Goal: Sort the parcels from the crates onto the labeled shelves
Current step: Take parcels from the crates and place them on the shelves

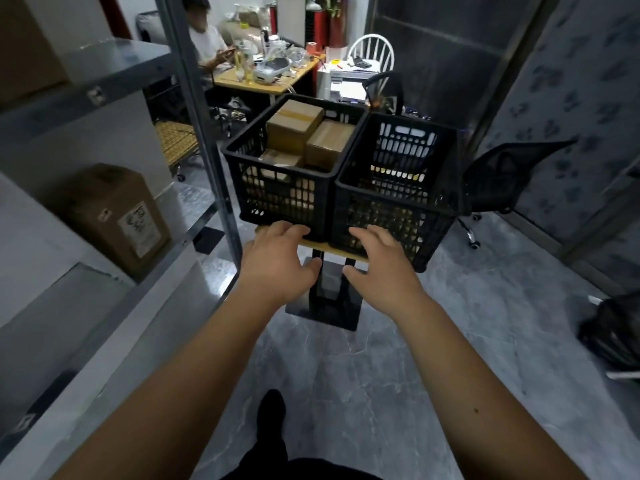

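Reaching out with both hands, palms down, fingers spread and relaxed, holding nothing: left hand (282,251) just before the left black slatted plastic crate (277,199), right hand (379,261) at the front of the right black slatted plastic crate (398,209). Crates sit touching, side by side, on a small wooden-topped bench (332,252) with a black pedestal. Brown cardboard parcels (304,136) fill the left crate. Another brown cardboard box with a white label (114,216) stands on the grey metal shelf (145,292) at left.
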Available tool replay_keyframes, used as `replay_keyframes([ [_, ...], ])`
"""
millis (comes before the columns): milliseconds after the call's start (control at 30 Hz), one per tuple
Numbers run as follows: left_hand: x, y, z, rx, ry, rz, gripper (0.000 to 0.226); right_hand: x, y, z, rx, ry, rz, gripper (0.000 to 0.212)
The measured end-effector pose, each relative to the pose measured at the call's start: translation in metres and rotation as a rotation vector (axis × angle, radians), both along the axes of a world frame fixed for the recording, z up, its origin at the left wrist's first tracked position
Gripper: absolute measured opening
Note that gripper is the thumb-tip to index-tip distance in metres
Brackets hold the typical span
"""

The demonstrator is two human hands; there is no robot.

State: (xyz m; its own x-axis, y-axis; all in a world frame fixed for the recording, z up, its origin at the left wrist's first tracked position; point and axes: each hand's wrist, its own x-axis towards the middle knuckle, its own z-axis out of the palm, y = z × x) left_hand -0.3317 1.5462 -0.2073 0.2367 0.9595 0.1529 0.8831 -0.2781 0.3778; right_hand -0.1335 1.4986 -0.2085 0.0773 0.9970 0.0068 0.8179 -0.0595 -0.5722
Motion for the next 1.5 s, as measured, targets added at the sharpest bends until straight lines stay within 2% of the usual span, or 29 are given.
replay_keyframes([
  [333, -0.014, 0.132, 0.009, 0.030, 0.015, -0.113, 0.065, -0.026, 0.120, 0.011, -0.035, -0.041, -0.067, 0.070],
  [567, -0.038, 0.231, 0.009, 0.068, -0.064, -0.173, 0.061, -0.051, 0.204, 0.012, -0.044, -0.062, -0.122, 0.069],
  [900, -0.045, 0.324, 0.009, 0.073, -0.012, -0.219, 0.061, -0.060, 0.283, 0.016, -0.033, -0.077, -0.174, 0.070],
  [1133, -0.035, 0.381, 0.005, 0.058, 0.072, -0.193, 0.062, -0.052, 0.348, 0.012, -0.047, -0.059, -0.142, 0.072],
  [1500, -0.014, 0.500, -0.005, -0.128, 0.110, -0.073, 0.072, -0.019, 0.485, -0.004, -0.077, 0.090, -0.086, 0.067],
])
